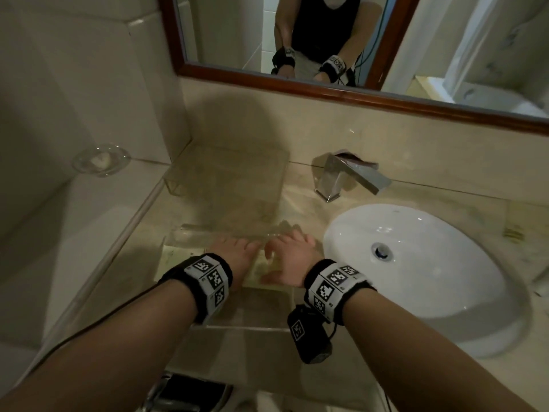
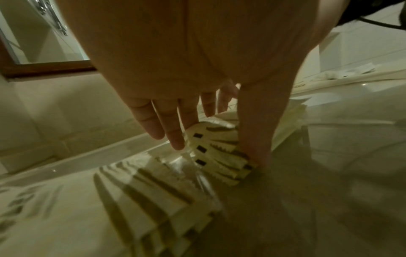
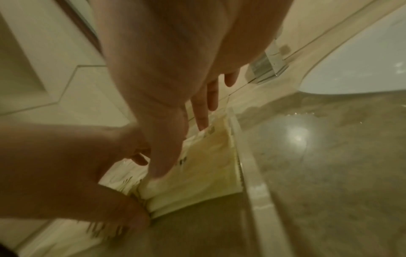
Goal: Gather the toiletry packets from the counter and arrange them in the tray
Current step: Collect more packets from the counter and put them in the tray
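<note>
While dim light lies over the whole scene, the beige stone worktop [image 1: 297, 185] spreads widest, running from the tiled wall at the left to the white oval sink [image 1: 416, 272] set into it at the right. Above it hangs a mirror [image 1: 326, 93] in a dark wooden frame, which reflects the person's arms and wristbands. Behind the sink stands a chrome tap [image 1: 341, 179], and on the ledge at far left sits a small glass dish [image 1: 101, 160]. Near the front edge of the worktop, just left of the sink, stands a clear tray [image 1: 184, 236] with transparent walls. Inside it, a row of cream packets [image 2: 219, 156] with zigzag edges and small dark marks stands on edge, fanned and leaning against one another. Both hands are down in the tray, side by side. The left hand [image 1: 234, 251] has its thumb pressed against the near end of the row and its fingers [image 2: 173, 132] straight over the top, so its grip stays apart and unclenched. The right hand [image 1: 289, 257] likewise lies with straight, spread fingers [image 3: 203, 113] resting on the packets beside the tray's right wall, its thumb pressed on the flat face of the outermost packet.
</note>
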`<state>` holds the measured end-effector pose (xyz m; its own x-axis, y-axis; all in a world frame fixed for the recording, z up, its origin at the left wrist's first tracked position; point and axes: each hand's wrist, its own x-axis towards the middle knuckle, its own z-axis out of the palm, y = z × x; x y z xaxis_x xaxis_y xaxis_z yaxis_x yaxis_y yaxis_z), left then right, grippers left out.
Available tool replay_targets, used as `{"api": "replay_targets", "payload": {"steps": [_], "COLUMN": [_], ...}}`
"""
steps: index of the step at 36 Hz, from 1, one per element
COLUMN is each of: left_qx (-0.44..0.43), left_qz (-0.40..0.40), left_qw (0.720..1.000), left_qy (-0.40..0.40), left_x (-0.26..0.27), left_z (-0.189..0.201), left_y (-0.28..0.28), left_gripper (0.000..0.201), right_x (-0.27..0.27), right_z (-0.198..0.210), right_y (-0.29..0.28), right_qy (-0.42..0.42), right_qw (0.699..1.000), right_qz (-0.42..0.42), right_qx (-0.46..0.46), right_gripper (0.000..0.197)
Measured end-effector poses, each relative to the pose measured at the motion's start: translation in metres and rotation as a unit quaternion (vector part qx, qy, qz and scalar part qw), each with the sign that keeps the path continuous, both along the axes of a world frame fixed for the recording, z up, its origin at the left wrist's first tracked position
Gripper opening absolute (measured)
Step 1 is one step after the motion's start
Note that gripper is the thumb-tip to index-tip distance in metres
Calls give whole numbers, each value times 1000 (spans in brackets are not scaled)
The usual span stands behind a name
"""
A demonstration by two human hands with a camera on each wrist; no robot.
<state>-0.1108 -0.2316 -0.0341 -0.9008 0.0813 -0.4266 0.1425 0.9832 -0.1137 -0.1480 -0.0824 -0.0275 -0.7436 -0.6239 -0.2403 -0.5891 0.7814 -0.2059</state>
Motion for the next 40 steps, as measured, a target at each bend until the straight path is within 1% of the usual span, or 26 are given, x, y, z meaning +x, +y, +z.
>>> {"api": "replay_targets", "payload": {"steps": [4, 7, 10, 15, 20, 23, 25, 29, 31, 35, 38, 40], "left_qx": [10, -11, -25, -32, -28, -31, -27, 4, 16, 48, 79, 83], "left_qz": [19, 9, 4, 3, 11, 13, 9, -2, -7, -15, -30, -46], "left_qw": [1000, 1000, 999, 999, 999, 999, 1000, 1000, 1000, 999, 996, 995], "left_qy": [13, -6, -23, -30, -29, -20, -9, 2, 6, 7, 2, 0], "left_x": [3, 4, 4, 3, 3, 2, -2, -13, -19, -31, -40, -47], "left_z": [-2, 2, 8, 13, 18, 29, 38, 52, 56, 59, 59, 58], "left_y": [-1, -1, 0, 4, 6, 14, 22, 47, 63, 100, 136, 161], "left_gripper": [73, 70, 63, 66, 61, 64, 61, 50, 46, 55, 59, 61], "right_x": [3, 3, 2, 0, 2, 2, 0, -8, -13, -21, -25, -26], "right_z": [-5, -8, -10, -9, -7, -3, 1, 9, 14, 20, 23, 24], "right_y": [0, -3, -4, -3, 4, 13, 22, 51, 71, 117, 162, 192], "right_qy": [16, 9, 8, 5, -6, -4, 6, 19, 24, 27, 26, 22], "right_qw": [998, 995, 995, 995, 998, 1000, 999, 995, 994, 989, 983, 979], "right_qz": [55, 73, 70, 69, 49, 30, 14, -37, -60, -112, -153, -179], "right_qx": [37, 71, 71, 69, 30, -6, -37, -87, -93, -89, -97, -99], "right_gripper": [58, 66, 59, 59, 58, 56, 57, 66, 69, 68, 65, 64]}}
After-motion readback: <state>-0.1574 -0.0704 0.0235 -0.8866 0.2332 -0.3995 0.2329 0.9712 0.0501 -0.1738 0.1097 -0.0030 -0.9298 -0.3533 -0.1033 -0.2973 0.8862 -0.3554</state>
